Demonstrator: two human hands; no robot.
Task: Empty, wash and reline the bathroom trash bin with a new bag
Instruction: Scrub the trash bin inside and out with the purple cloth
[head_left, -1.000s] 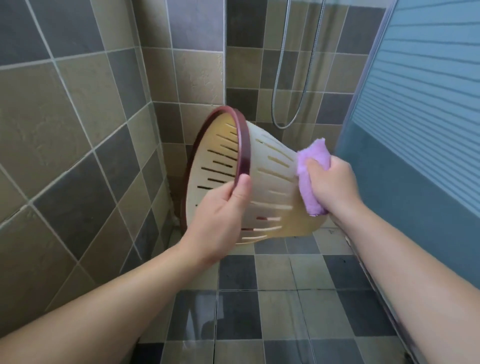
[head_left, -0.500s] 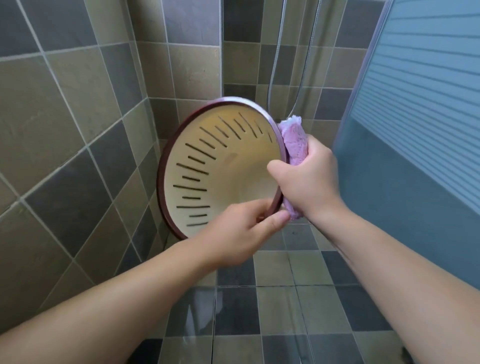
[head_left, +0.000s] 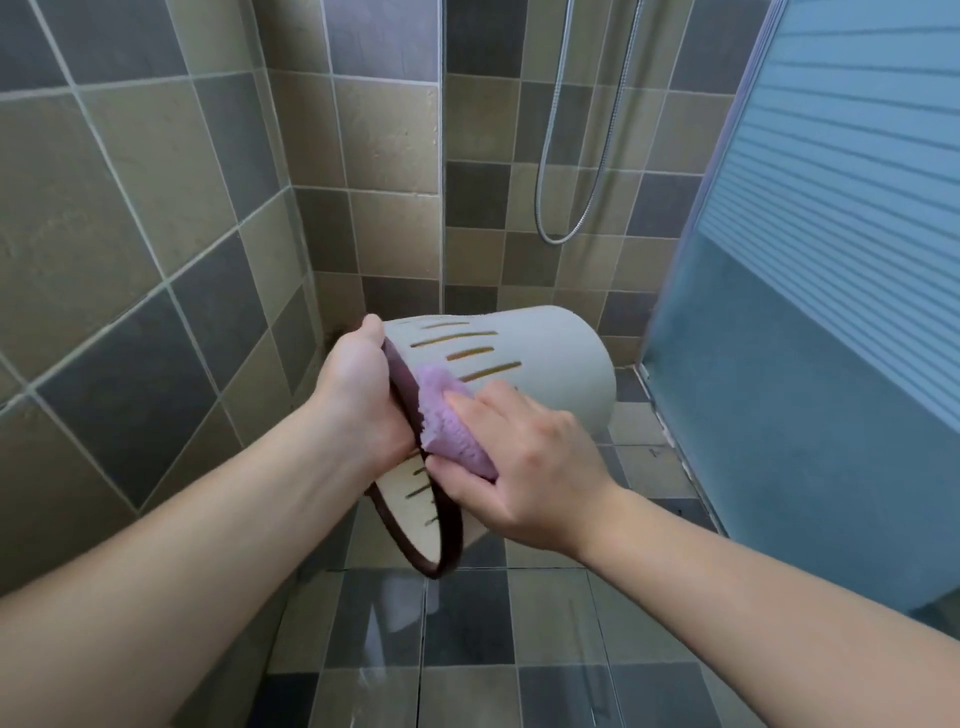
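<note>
A person in a tiled shower corner holds a cream slotted bin (head_left: 524, 364) in mid-air, on its side above the floor, its base pointing away and its dark red rim (head_left: 415, 499) nearest the camera. The left hand (head_left: 358, 395) grips the rim, fingers curled over its edge and out of sight behind it. The right hand (head_left: 524, 467) presses a purple cloth (head_left: 447, 421) against the outer wall just beside the rim, thumb pinching the cloth from below and fingers laid over it. No bag is in the bin, so this looks like the washing step: wiping the outside. The next move probably calls for turning the bin with the left hand so the cloth reaches unwiped wall, with the rim grip kept firm. The floor (head_left: 467, 644), grey and tan tiles, shines and reflects, so it seems wet. The walls (head_left: 130, 218) carry the same tile mix. A metal shower hose (head_left: 571, 228) loops down the far wall, and a frosted glass door (head_left: 831, 260) stands at the right.
</note>
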